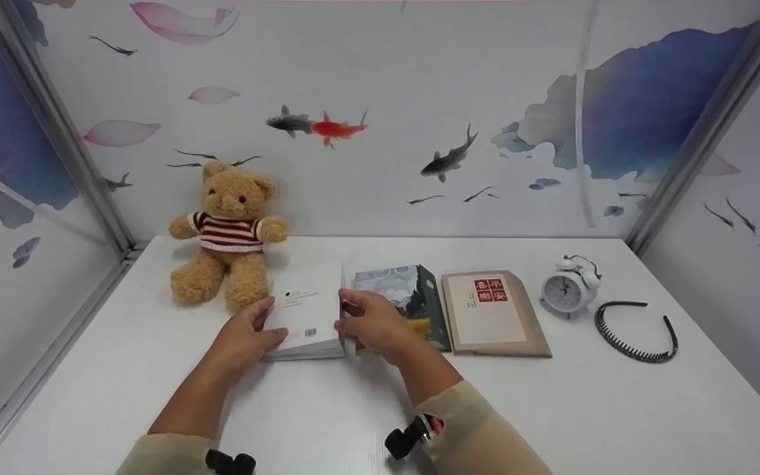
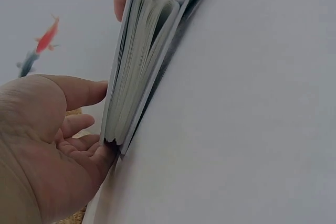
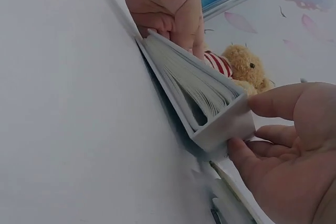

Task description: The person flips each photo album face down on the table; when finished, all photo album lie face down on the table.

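A thick white hardcover book (image 1: 311, 307) lies at the table's middle left, the cover with small print and a barcode facing up. My left hand (image 1: 245, 340) grips its left side, thumb on top and fingers at the edge. At the opposite side, my right hand (image 1: 380, 324) holds the spine (image 3: 226, 127) between thumb and fingers. In the left wrist view the page block (image 2: 137, 66) shows between the two covers, with some pages bowed apart. Just right of the right hand lies a book with a painted landscape cover (image 1: 390, 284), partly hidden by that hand.
A teddy bear (image 1: 231, 231) in a striped sweater sits behind the left hand. Further right on the white table (image 1: 327, 422) are a tan book (image 1: 492, 316), a white alarm clock (image 1: 565, 290) and a black toothed headband (image 1: 637, 356). Printed wall panels (image 1: 380, 59) enclose the table.
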